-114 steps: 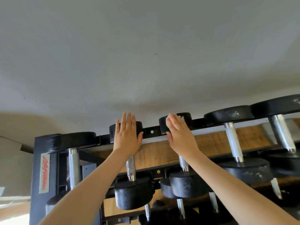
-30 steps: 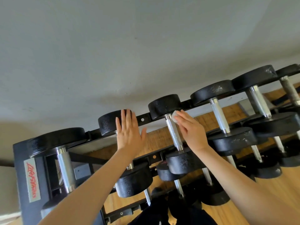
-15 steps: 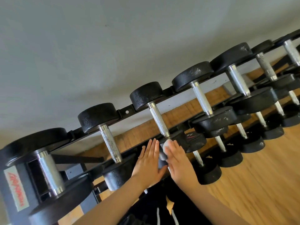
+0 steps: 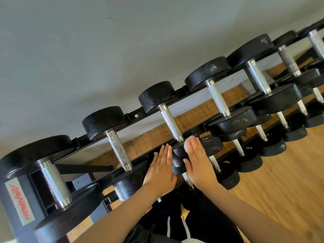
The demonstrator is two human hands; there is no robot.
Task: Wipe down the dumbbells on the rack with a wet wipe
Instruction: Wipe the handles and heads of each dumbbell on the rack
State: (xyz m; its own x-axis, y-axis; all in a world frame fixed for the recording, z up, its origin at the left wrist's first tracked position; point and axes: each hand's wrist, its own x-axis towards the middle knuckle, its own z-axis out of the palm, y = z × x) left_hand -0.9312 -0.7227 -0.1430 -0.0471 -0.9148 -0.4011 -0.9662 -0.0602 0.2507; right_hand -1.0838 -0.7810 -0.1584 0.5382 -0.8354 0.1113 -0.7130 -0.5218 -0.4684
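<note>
A black rack (image 4: pixel 15 204) with a red-lettered label on its left end post carries rows of dumbbells, and the view is tilted so the rows climb toward the upper right. On the top row the dumbbells lie side by side with their silver handles pointing toward the person, each black head seated on a rail. The third dumbbell (image 4: pixel 171 123) from the left on that row is the one between the hands: its far head sits on the back rail and its near head (image 4: pixel 178 156) on the front rail.

The left hand (image 4: pixel 160 170) is held flat with fingers straight and together, lying against the left side of that near head. The right hand (image 4: pixel 198 161) is also flat with straight fingers, against the right side of the same head, and a white wet wipe (image 4: pixel 186 146) shows at the edge of its fingers, pressed to the head; so the right grip is spread flat over the wipe rather than pinching it.

Lower rows of the rack hold more dumbbells. A grey wall (image 4: pixel 105 50) is behind the rack and a wooden floor (image 4: pixel 280 190) lies to the right. Dark clothing with white drawstrings (image 4: pixel 175 225) shows between the forearms.
</note>
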